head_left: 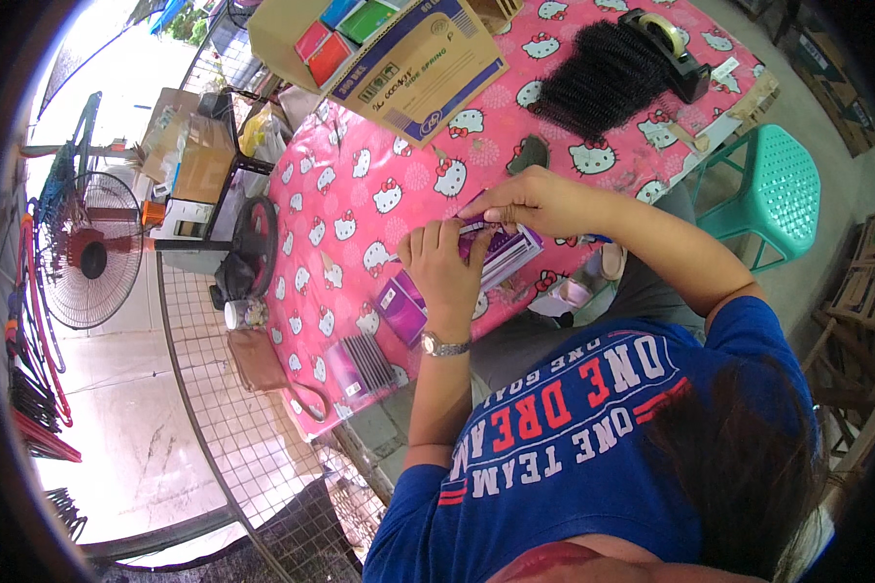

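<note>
Two hands on one purple pack (501, 251) at mid-table. Left to right:

- Fan (89, 255) stands on the floor, far left, off the table (360, 194).
- Near-left table edge: flat purple packet (360, 364) lying alone, apart from the hands.
- Just right of it: second purple packet (403, 306), just beside the left wrist, partly under it.
- Left hand (444, 267), watch on wrist, clenched around the pack's near-left end, pinning it against the table.
- Right hand (535, 199) over the pack's far edge, fingertips pinched on its top flap or strip. Can't tell if the flap is open.
- Far side: open cardboard box (399, 53) with coloured packs inside.
- Far right: black hair bundle (598, 78), tape dispenser (666, 49) touching it.

Step, as I read it: opening or closing the pack's end, mid-grip. Next move likely calls for the left hand holding the pack steady while the right hand works the flap; fine fingertip control, small travel.
</note>
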